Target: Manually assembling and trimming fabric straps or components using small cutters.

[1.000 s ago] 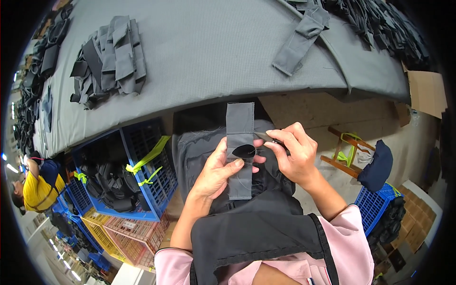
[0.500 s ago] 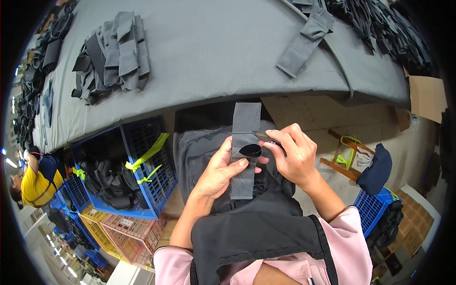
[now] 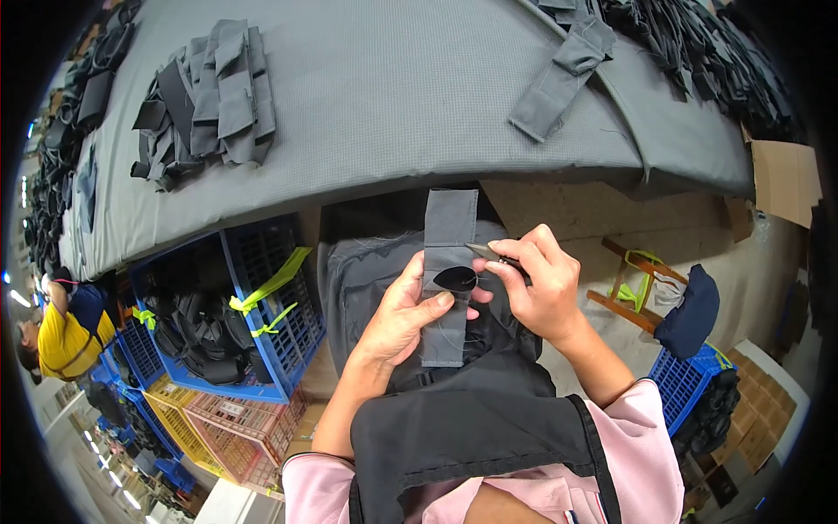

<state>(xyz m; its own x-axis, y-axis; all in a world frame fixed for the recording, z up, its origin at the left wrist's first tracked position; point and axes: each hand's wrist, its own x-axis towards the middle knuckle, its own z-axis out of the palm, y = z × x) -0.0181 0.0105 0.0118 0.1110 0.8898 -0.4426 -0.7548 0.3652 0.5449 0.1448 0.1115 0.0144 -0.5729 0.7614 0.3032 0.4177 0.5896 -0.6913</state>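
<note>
My left hand (image 3: 406,314) is closed around a grey fabric strip (image 3: 450,218), thumb on the front and fingers behind it. The strip stands lengthwise over my lap, with a dark gap where a folded loop opens near its middle. Pinched in my right hand (image 3: 541,279) is a pair of small dark thread snips (image 3: 489,253), their pointed tip at the strip's right edge just above the loop. Loose threads hang from the strip below my left thumb.
Ahead is a grey-covered table (image 3: 393,96) with a pile of grey strips (image 3: 214,96) at left and another strip (image 3: 559,83) at right. A blue crate (image 3: 284,349) of black pieces stands left. A wooden stool (image 3: 624,284) is at right; a person in yellow (image 3: 74,336) is far left.
The strip and both hands have shifted very slightly to the left. The snips' tip now sits a little further right, at the strip's edge, and the grip is unchanged.
</note>
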